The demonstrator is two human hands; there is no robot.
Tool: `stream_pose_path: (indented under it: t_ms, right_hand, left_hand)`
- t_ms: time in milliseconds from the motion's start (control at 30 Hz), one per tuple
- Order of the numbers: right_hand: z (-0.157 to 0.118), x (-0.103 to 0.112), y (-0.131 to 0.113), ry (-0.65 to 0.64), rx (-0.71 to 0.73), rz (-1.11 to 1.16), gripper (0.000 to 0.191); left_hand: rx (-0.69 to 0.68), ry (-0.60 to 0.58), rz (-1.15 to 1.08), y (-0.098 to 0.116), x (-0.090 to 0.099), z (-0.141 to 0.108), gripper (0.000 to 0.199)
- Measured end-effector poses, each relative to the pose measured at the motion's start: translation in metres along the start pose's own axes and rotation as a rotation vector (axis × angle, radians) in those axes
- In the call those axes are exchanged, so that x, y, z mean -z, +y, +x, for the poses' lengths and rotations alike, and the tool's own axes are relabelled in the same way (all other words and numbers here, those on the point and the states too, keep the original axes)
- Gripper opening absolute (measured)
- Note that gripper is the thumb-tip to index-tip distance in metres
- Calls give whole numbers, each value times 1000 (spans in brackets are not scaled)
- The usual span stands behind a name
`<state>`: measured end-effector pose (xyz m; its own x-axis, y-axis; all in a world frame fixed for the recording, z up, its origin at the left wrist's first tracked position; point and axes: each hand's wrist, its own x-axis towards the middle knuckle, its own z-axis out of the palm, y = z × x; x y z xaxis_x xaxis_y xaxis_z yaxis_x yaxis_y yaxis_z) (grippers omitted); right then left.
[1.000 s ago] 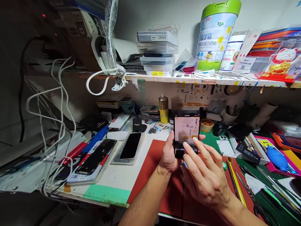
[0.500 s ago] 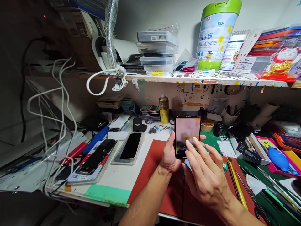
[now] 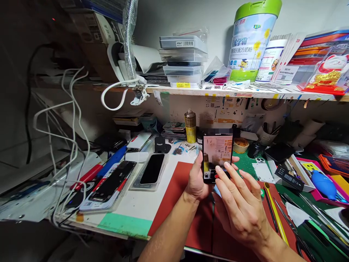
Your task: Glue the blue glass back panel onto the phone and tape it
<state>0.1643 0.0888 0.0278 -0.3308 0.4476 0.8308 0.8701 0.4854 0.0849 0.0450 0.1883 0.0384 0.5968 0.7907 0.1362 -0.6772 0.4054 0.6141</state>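
Note:
A lit phone [image 3: 217,151] is held upright over the red-brown mat [image 3: 174,203], its screen facing me with a camera picture of the wall and the yellow can behind. My left hand [image 3: 196,180] grips the phone, thumb along its left edge and fingertips showing past its right edge. In front of the lower screen is my right hand [image 3: 238,198], fingers stretched out and slightly apart, fingertips at or just before the glass. It holds nothing that shows.
Left of the mat lie a black-screened phone on a clear case [image 3: 152,169] and a dark phone part [image 3: 113,182]. A yellow spray can [image 3: 190,127] stands behind. Scissors [image 3: 294,227], a yellow tool [image 3: 276,214] and a blue blower [image 3: 324,185] lie right. White cables [image 3: 73,127] hang left.
The picture on the phone screen has turned from blurred to sharp, with a red button now showing near its bottom. Both hands have stayed nearly in place.

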Motion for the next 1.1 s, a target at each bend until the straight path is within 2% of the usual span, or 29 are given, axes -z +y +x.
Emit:
stream_pose_path:
  t_ms: [200, 433, 733, 1000, 1100]
  right_hand:
    - [1, 0, 0, -6, 13, 7, 35]
    - [3, -3, 2, -49, 3, -7, 36]
    - [-1, 1, -1, -92, -8, -17, 41]
    - [0, -1, -4, -96, -10, 3, 45]
    - [-1, 0, -4, -99, -10, -2, 46]
  left_hand:
    - [8, 1, 11, 0, 0, -1, 77]
    - [-15, 26, -52, -2, 1, 2, 73]
    - [20, 122, -91, -3, 4, -1, 68]
    - [38, 17, -47, 1, 1, -1, 79]
    - [52, 17, -55, 3, 1, -1, 78]
